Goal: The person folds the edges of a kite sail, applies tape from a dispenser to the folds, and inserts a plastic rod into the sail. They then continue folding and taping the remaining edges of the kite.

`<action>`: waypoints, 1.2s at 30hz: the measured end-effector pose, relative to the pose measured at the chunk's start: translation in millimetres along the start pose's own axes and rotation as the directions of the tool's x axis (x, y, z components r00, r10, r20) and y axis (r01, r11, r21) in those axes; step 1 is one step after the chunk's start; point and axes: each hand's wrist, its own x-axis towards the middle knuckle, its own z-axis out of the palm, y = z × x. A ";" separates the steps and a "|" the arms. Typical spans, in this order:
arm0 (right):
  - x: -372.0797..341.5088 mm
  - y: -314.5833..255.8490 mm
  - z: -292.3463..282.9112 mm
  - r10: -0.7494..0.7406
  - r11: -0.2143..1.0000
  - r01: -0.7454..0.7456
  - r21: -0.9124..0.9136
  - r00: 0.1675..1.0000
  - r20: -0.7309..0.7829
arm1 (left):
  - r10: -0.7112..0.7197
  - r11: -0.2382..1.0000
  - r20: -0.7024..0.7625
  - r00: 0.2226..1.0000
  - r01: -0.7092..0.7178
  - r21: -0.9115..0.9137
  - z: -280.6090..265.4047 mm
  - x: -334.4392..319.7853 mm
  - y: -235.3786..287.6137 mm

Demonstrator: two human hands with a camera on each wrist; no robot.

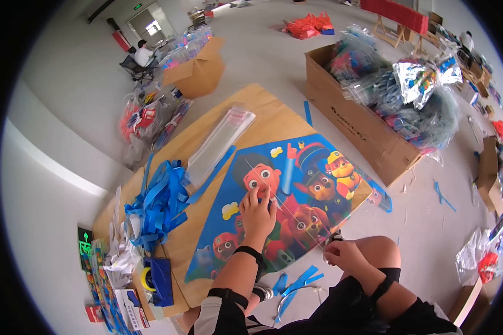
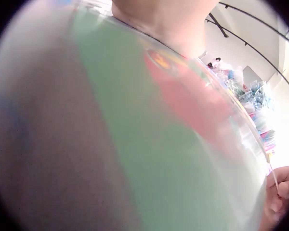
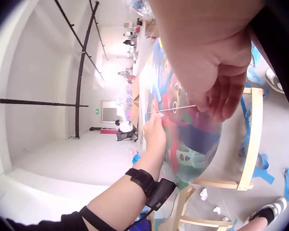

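Note:
A blue plastic sheet [image 1: 288,184] printed with cartoon characters covers the right side of the wooden table. A thin white rod [image 3: 176,109] runs slantwise across it. My left hand [image 1: 257,215] is over the middle of the sheet, its fingertips gathered on the rod in the right wrist view. Beyond the sheet's near edge, my right hand [image 1: 343,254] pinches the rod's near end between thumb and fingers. Part of the sheet [image 2: 135,120] fills the left wrist view, blurred, with the right hand [image 2: 282,192] at its edge.
Blue ribbons [image 1: 159,201] are heaped on the table's left, beside clear plastic sleeves [image 1: 221,145]. A blue tape dispenser [image 1: 161,282] stands near the front. A large carton [image 1: 352,120] holds bagged goods at the right; another carton [image 1: 198,70] stands behind the table.

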 end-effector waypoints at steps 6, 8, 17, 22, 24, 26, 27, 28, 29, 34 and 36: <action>-2.2 -38.8 -7.5 -0.226 0.826 0.129 -0.548 0.968 -0.113 | -0.026 0.999 -0.057 0.998 0.024 -0.046 2.0 1.0 2.2; 1.9 -45.8 -0.1 -0.527 0.578 0.235 -0.781 0.839 -0.138 | 0.006 0.998 -0.092 0.996 -0.012 -0.060 -1.2 -1.2 0.9; 33.2 -59.6 6.2 -0.665 0.252 0.528 -0.811 0.703 0.251 | -0.030 0.997 -0.101 0.994 0.022 -0.074 -1.4 -1.3 2.4; 39.5 -48.6 3.9 -0.666 0.321 0.561 -0.763 0.706 0.239 | -0.031 0.997 -0.091 0.995 0.024 -0.069 -2.8 -1.9 2.6; 42.2 -45.1 0.6 -0.678 0.308 0.574 -0.759 0.692 0.248 | -0.024 0.997 -0.091 0.996 0.017 -0.070 -3.4 0.8 3.1; 43.4 -42.6 2.0 -0.694 0.301 0.578 -0.758 0.678 0.242 | -0.027 0.997 -0.089 0.996 0.021 -0.075 -3.9 -0.1 2.7; 44.0 -41.5 2.6 -0.708 0.291 0.581 -0.760 0.665 0.238 | -0.022 0.997 -0.088 0.996 0.016 -0.073 -3.8 0.1 2.1; 43.3 -42.7 2.8 -0.709 0.293 0.580 -0.760 0.665 0.234 | -0.022 0.997 -0.089 0.996 0.016 -0.073 -3.9 0.5 2.1; 41.3 -44.2 3.1 -0.700 0.294 0.577 -0.762 0.673 0.239 | -0.023 0.997 -0.088 0.996 0.016 -0.074 -4.0 0.2 2.2; 36.6 -50.7 4.6 -0.686 0.332 0.569 -0.752 0.693 0.222 | -0.029 0.998 -0.072 0.997 0.024 -0.062 -4.2 0.0 3.1; 38.8 -48.1 5.6 -0.686 0.391 0.560 -0.730 0.706 0.175 | -0.033 0.998 -0.065 0.997 0.029 -0.057 -5.3 0.0 4.0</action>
